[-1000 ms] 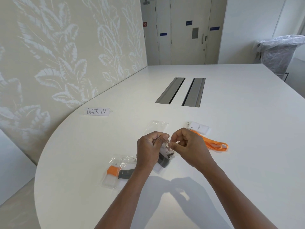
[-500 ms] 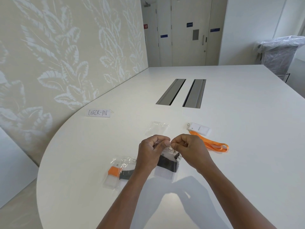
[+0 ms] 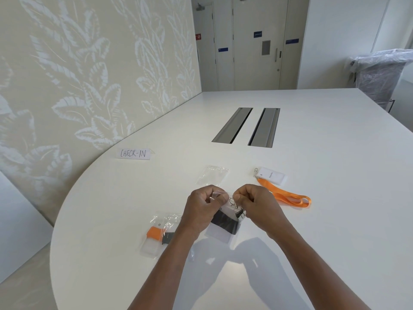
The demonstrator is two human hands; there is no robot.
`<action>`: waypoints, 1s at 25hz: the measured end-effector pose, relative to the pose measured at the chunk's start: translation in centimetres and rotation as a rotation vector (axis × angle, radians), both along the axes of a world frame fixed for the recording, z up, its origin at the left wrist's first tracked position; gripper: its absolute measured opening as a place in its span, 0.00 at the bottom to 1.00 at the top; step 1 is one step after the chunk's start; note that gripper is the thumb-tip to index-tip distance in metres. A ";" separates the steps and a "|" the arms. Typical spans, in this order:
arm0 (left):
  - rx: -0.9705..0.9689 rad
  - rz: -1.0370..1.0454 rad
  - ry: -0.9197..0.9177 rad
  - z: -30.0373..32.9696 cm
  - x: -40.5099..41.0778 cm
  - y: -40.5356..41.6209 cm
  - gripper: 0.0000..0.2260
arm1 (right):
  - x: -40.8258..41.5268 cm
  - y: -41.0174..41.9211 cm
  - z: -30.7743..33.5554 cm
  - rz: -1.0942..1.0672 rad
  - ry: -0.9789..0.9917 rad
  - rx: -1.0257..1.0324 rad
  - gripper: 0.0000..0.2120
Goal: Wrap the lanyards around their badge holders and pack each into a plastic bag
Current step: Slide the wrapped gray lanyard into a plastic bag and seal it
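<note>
The clear badge holder wrapped in a black lanyard [image 3: 224, 222] hangs between your two hands, held just above the white table [image 3: 335, 220] and inside a clear plastic bag [image 3: 218, 237] whose lower end shows below it. Its long axis runs toward you and slightly left; the metal clip [image 3: 234, 204] sits at the far end, at the bag's mouth.

Your left hand [image 3: 204, 211] has curled fingers pinching the bag's top edge. Your right hand [image 3: 257, 203] is likewise curled, pinching the opposite side of the mouth right beside the clip. Both hands are equally near; the bundle lies below and toward you from the fingertips.

Judgement: step in hand is seating the bundle and closing the bag; the clip looks to sit at the opening and may block it.

Left, near your left forearm: packed bags with an orange and a dark lanyard [image 3: 159, 236]. Far side: one empty clear bag [image 3: 213, 175]. Right: an unwrapped orange lanyard with white badge holder [image 3: 288, 196].
</note>
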State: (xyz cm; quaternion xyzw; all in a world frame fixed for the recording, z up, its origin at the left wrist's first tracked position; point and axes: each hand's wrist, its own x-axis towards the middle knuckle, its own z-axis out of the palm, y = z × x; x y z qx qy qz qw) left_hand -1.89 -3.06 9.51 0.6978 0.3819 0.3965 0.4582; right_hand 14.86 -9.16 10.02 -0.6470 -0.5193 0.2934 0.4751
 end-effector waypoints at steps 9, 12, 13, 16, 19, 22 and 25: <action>-0.079 -0.019 -0.101 -0.3 0.3 -0.3 0.06 | 0.2 -0.2 0.7 0.040 -0.041 0.025 0.06; -0.113 -0.053 -0.115 -0.5 0.2 -0.3 0.07 | 0.3 -0.2 0.9 0.030 -0.030 0.020 0.06; -0.111 -0.058 -0.115 -0.5 0.2 -0.4 0.08 | 0.3 -0.3 0.9 0.032 -0.017 0.016 0.07; -0.075 -0.056 -0.100 -0.3 -0.1 -0.4 0.09 | 0.2 -0.6 0.7 0.057 0.006 0.011 0.06; -0.044 -0.041 -0.120 -0.6 0.0 -0.3 0.09 | 0.0 -0.5 0.9 0.060 0.015 0.009 0.06; 0.007 0.032 -0.117 -0.8 0.2 -0.3 0.09 | 0.2 -0.4 1.0 0.025 0.082 0.019 0.06; 0.016 0.143 -0.129 -0.7 -0.2 0.1 0.10 | 1.0 -0.6 0.9 0.046 0.111 -0.031 0.04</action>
